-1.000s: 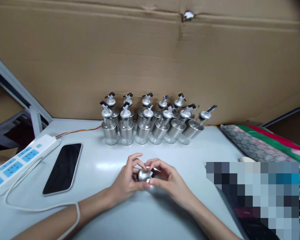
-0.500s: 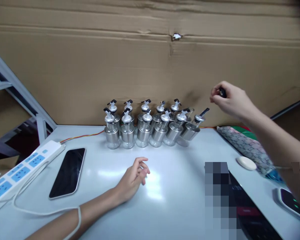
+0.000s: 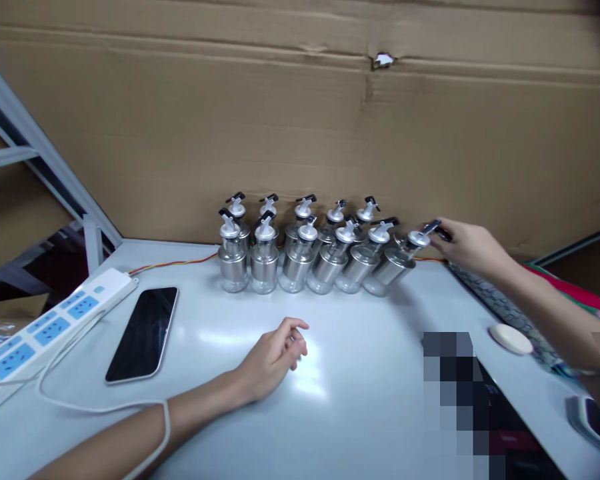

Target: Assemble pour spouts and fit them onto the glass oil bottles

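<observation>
Glass bottles (image 3: 296,267) with silver metal sleeves and black-levered pourer tops stand in two rows along the cardboard. My right hand (image 3: 463,243) is beside the front row's rightmost bottle (image 3: 391,268), its fingers closed round a small black piece (image 3: 444,235). That bottle's pourer (image 3: 420,238) partly covers the fingertips, so I cannot tell whether they touch it. Behind it, a glass neck (image 3: 403,239) is largely hidden. My left hand (image 3: 273,357) rests on the table in front of the bottles, fingers loosely curled and apart, with nothing in it.
On the left lie a black-screened phone (image 3: 143,333) and a white power strip (image 3: 55,327); a white cable (image 3: 105,409) crosses my left forearm. A white oval object (image 3: 511,339) lies at right, near a patterned cloth (image 3: 490,293). Cardboard (image 3: 180,133) walls the back.
My right hand has come down from above the table to the rightmost bottles, still closed on the black piece. The left hand keeps its place while the view shifts slightly.
</observation>
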The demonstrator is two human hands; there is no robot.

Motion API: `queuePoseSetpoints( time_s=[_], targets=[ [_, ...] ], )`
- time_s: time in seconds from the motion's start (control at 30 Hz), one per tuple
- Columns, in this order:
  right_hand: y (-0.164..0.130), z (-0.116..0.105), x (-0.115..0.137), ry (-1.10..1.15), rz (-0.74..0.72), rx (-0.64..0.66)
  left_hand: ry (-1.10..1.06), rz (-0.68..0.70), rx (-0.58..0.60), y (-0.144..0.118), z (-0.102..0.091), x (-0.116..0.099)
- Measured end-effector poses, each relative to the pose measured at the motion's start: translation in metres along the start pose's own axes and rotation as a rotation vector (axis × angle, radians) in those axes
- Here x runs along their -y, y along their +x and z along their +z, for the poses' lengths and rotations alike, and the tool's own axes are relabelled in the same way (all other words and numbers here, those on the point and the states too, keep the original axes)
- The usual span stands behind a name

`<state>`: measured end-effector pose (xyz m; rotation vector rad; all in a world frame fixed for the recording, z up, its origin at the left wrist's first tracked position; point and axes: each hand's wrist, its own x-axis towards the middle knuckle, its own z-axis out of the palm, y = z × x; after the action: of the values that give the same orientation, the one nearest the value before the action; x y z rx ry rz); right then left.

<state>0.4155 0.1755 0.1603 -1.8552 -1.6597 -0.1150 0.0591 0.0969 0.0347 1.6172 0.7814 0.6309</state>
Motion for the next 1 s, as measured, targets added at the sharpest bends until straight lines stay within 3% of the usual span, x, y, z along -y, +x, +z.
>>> queuePoseSetpoints(
  time_s=[0.07, 0.17, 0.3, 0.43, 0.57, 0.8, 0.9, 1.0],
  targets=[
    [-0.013, -0.005, -0.01, -0.088, 0.028, 0.083, -0.003, -0.009, 0.004, 0.0, 0.0, -0.001],
    [-0.035, -0.009, -0.017, -0.215, 0.084, 0.086, 0.01, -0.022, 0.005, -0.001, 0.0, -0.001],
    [-0.064, -0.009, -0.002, -0.344, 0.125, 0.071, 0.049, -0.005, -0.016, 0.0, 0.0, 0.0],
    [-0.085, -0.007, 0.035, -0.219, 0.115, 0.115, 0.087, 0.0, -0.05, 0.0, 0.001, -0.001],
    [-0.103, 0.001, 0.076, -0.028, -0.078, 0.215, 0.089, 0.036, -0.083, -0.001, 0.0, -0.002],
    [-0.13, 0.02, 0.131, 0.254, -0.4, 0.258, 0.127, 0.073, -0.1, 0.0, -0.001, 0.002],
    [-0.134, 0.021, 0.147, 0.351, -0.407, 0.313, 0.089, 0.077, -0.092, 0.002, -0.001, 0.003],
    [-0.131, 0.022, 0.162, 0.485, -0.284, 0.171, 0.102, 0.063, -0.104, 0.003, -0.001, 0.003]
  ],
)
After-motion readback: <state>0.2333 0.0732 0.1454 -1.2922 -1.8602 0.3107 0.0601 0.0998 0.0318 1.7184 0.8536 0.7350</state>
